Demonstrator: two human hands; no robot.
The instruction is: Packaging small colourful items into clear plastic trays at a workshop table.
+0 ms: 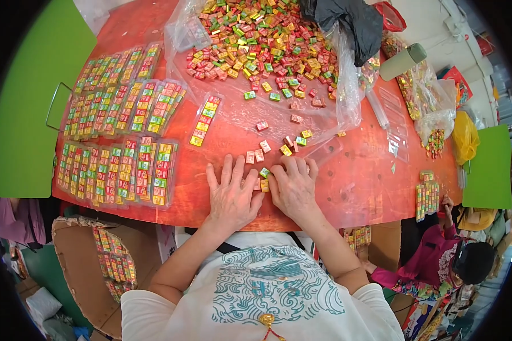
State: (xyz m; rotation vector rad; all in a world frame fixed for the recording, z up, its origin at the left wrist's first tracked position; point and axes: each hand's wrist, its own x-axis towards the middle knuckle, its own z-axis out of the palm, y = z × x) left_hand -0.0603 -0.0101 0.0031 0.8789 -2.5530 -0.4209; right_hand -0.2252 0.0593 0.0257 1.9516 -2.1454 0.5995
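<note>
My left hand (231, 193) lies palm down near the table's front edge, its fingers stretched and spread. To its right, my right hand (295, 186) rests palm down with bent fingers slightly apart. A little cluster of small coloured boxes (264, 184), yellow, green and pink, sits between the hands, touching or nearly touching both; the fingers partly hide it. Just beyond the fingertips are pale pink boxes (255, 155) and a yellow box (285, 150). A filled clear strip tray (205, 120) of such boxes lies beyond my left hand.
A large heap of loose boxes (261, 40) lies on plastic sheeting at the far side. Stacked filled trays (116, 170) cover the table's left. Empty clear trays (395, 128) and a pale green bottle (403, 61) are at right. A co-worker (432, 256) sits at the right edge.
</note>
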